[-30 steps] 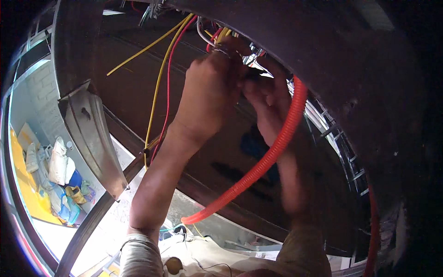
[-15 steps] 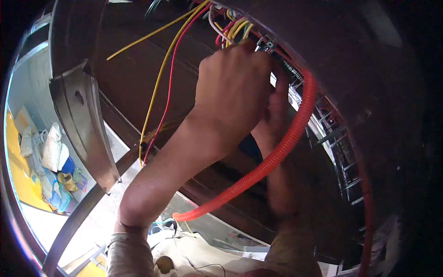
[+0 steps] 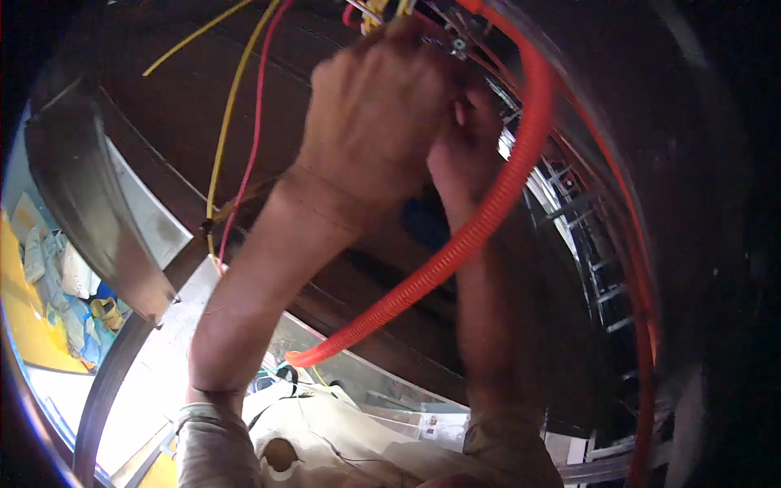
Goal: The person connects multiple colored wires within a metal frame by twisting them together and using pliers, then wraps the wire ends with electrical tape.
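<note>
My left hand (image 3: 378, 114) is raised at the upper middle, its back toward me and its fingers bent out of sight among wires. What it grips is hidden. Close beside it my right hand (image 3: 470, 134) has its fingers curled in, partly covered by the left; what lies between them cannot be made out. Yellow wires (image 3: 376, 18) bunch just above my left knuckles. A small metal terminal (image 3: 458, 45) shows beyond the fingers. An orange corrugated conduit (image 3: 455, 252) arcs down in front of my right forearm.
Loose yellow wire (image 3: 228, 122) and red wire (image 3: 259, 106) hang left of my hands. A bent metal bracket (image 3: 106, 211) stands at left, with bags and cloths (image 3: 77, 276) beyond. Dark panels surround the hands; a ladder-like metal rack (image 3: 598, 268) runs down the right.
The whole view has shifted, so hands, wires and conduit appear higher and further left. My right hand's fingers, stretched upward before, are now more curled beside the left hand.
</note>
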